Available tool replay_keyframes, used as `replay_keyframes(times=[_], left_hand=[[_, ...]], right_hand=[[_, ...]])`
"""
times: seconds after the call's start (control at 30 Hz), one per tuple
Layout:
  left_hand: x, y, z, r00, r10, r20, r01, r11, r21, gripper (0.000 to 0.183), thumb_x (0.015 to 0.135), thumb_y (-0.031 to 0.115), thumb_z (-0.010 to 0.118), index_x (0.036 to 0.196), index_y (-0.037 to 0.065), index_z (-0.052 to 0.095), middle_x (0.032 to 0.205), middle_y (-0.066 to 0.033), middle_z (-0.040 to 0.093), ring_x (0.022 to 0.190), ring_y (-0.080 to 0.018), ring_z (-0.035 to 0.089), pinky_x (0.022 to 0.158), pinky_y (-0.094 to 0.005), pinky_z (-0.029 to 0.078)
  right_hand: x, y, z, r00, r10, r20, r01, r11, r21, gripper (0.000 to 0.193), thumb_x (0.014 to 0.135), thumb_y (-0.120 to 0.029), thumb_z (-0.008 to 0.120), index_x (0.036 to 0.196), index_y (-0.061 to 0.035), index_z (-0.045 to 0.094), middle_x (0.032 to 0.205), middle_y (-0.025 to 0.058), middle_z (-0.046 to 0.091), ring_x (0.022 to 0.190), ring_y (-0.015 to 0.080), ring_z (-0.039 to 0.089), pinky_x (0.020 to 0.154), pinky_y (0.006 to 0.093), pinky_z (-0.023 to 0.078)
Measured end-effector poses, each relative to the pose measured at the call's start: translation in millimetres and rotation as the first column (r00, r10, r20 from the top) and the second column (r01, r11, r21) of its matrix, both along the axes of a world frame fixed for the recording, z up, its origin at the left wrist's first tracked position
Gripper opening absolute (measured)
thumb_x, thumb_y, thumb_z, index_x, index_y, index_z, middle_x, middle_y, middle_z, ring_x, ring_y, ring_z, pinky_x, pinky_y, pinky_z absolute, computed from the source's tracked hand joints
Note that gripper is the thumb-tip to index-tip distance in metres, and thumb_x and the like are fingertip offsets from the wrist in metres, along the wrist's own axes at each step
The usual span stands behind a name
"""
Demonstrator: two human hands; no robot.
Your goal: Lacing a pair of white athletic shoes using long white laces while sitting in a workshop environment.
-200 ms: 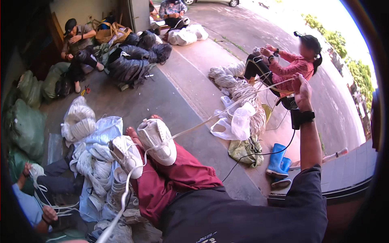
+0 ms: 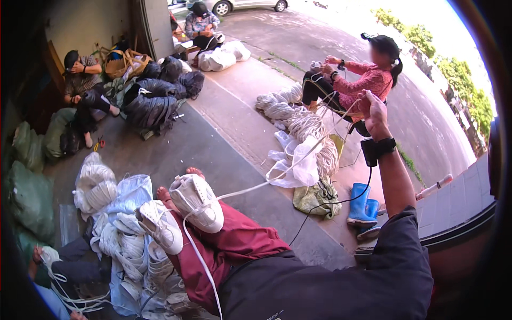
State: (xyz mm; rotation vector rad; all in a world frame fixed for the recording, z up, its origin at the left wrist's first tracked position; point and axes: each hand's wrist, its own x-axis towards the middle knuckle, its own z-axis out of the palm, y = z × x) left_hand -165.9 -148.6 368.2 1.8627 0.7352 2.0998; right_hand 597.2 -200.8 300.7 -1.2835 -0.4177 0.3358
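Observation:
On my lap, over maroon trousers, rest two white sneakers, one [image 2: 196, 204] nearer my right and the other [image 2: 161, 226] beside it. A long white shoelace [image 2: 242, 191] runs through the eyelet part of the right-hand shoe. One length rises in a slack curve to my right hand [image 2: 375, 113], raised at the far right with its fingers pinched on the lace. The other length drops across my lap and out at the lower edge. My left hand is out of the picture.
To my left lies a heap of white shoes and laces [image 2: 128, 240], with a co-worker's hand [image 2: 37, 255] past it. Bundled cord [image 2: 312, 125], a white plastic bag [image 2: 298, 160] and blue boots [image 2: 361, 205] lie ahead to the right. Another co-worker [image 2: 354, 80] sits beyond.
My right hand has come a little left and its lace has gone from taut to slack. The lower lace has swung right across my lap. My view has shifted slightly.

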Motion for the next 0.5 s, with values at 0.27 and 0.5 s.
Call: replay_keyframes(times=[0.27, 0.5], left_hand=[[53, 24, -3, 0.982, -0.156, 0.103, 0.151, 0.987, 0.054, 0.039, 0.104, 0.017, 0.041, 0.128, -0.013, 0.047, 0.108, -0.0146, 0.057, 0.1, -0.0274, 0.06, 0.098, -0.0418, 0.049], [80, 23, -14, 0.952, -0.231, 0.199, 0.216, 0.972, 0.095, 0.037, 0.103, 0.017, 0.043, 0.126, -0.011, 0.048, 0.107, -0.014, 0.058, 0.1, -0.0269, 0.06, 0.098, -0.0413, 0.049]], right_hand=[[-8, -1, 4, 0.998, -0.054, 0.01, 0.054, 0.998, -0.044, 0.022, 0.102, -0.022, 0.054, 0.109, -0.0068, 0.068, 0.095, 0.0042, 0.073, 0.08, 0.0125, 0.068, 0.071, 0.0276, 0.055], [-11, 11, -6, 0.999, -0.033, -0.01, 0.033, 0.998, -0.05, 0.021, 0.102, -0.023, 0.056, 0.109, -0.0065, 0.067, 0.092, 0.0046, 0.073, 0.077, 0.0127, 0.068, 0.066, 0.026, 0.054]])
